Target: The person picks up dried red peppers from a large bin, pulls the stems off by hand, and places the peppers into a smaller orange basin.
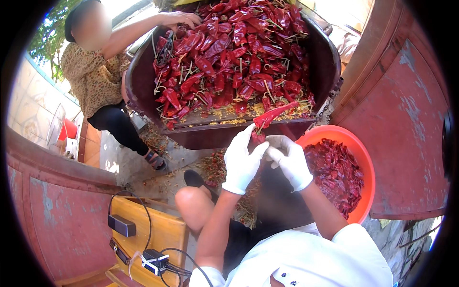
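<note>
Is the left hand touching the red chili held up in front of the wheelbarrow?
Touching. The head view shows the gloved left hand pinching the lower end of the chili, the glove fingertips closed on it with no gap.

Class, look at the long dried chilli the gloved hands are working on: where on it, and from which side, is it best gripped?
Grip the dried chilli at its lower, stem end, coming from below. That end already sits between the left hand and the right hand, while the thin tip points up and away over the cart. Pinching the brittle tip would likely snap it.
</note>
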A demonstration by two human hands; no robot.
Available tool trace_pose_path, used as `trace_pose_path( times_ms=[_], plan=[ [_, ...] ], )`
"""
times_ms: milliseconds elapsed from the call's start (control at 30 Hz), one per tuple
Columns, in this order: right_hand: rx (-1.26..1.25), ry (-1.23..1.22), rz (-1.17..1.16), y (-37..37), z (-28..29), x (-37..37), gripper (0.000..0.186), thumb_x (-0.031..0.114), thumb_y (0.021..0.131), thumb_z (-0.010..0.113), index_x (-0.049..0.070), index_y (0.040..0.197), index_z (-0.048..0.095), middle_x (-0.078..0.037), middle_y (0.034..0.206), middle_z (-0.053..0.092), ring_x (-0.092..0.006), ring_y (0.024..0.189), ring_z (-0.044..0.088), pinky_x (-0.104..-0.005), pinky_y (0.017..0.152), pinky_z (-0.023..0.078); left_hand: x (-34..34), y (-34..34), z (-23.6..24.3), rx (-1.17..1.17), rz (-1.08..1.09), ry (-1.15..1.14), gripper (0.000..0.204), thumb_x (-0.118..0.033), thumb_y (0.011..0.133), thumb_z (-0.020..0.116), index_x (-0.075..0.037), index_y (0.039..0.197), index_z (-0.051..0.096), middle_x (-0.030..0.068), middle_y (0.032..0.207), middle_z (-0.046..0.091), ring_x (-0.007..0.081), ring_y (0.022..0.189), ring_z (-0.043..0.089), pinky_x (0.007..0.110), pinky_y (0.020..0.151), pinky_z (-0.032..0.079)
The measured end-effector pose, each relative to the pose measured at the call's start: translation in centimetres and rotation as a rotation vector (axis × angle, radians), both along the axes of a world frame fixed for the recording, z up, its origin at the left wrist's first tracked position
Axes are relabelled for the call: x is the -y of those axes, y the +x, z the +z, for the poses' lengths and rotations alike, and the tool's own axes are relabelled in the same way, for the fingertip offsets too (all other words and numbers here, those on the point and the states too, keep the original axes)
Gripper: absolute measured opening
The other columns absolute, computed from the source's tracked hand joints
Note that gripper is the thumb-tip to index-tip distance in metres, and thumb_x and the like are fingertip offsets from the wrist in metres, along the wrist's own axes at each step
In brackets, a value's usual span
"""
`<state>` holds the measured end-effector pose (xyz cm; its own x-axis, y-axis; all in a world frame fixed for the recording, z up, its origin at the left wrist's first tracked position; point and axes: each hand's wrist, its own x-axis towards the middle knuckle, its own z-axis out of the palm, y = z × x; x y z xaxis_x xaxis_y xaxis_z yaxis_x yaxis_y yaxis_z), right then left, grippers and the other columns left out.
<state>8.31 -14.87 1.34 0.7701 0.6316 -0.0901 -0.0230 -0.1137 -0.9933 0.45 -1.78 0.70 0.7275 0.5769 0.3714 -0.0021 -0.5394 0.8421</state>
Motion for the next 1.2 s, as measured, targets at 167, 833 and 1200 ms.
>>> trace_pose_path(
  times_ms=[167, 833, 1200],
  plan=[
    [-0.045, -0.023, 0.002, 0.3, 2.0, 0.5, 0.037, 0.025, 0.091, 0.069, -0.003, 0.114, 0.064, -0.005, 0.087, 0.068, -0.0084, 0.074, 0.062, -0.0219, 0.060, 0.049, 0.7, -0.9, 0.9, -0.046, 0.009, 0.408, 0.052, -0.013, 0.076, 0.078, -0.008, 0.125, 0.062, 0.0115, 0.103, 0.066, 0.0303, 0.091, 0.065, 0.038, 0.084, 0.052],
    [-0.292, 0.204, -0.104, -1.7, 0.8, 2.0, 0.018, 0.019, 0.095, 0.065, 0.002, 0.098, 0.070, 0.002, 0.073, 0.063, -0.0022, 0.056, 0.053, -0.0163, 0.049, 0.037, 4.3, -2.7, -2.5, 0.064, 0.015, 0.308, 0.027, -0.010, 0.085, 0.071, -0.005, 0.111, 0.069, 0.0128, 0.087, 0.070, 0.0270, 0.076, 0.069, 0.034, 0.069, 0.054],
    [-0.688, 0.484, -0.020, -0.7, 0.2, 1.2, 0.014, 0.015, 0.097, 0.062, 0.002, 0.095, 0.066, -0.001, 0.074, 0.063, -0.0061, 0.057, 0.055, -0.0193, 0.051, 0.041, 4.4, -2.5, -2.2, 0.245, -0.091, -0.295, 0.024, -0.002, 0.091, 0.067, 0.002, 0.114, 0.069, 0.0055, 0.090, 0.073, 0.0092, 0.078, 0.067, 0.025, 0.072, 0.054]
  ],
)
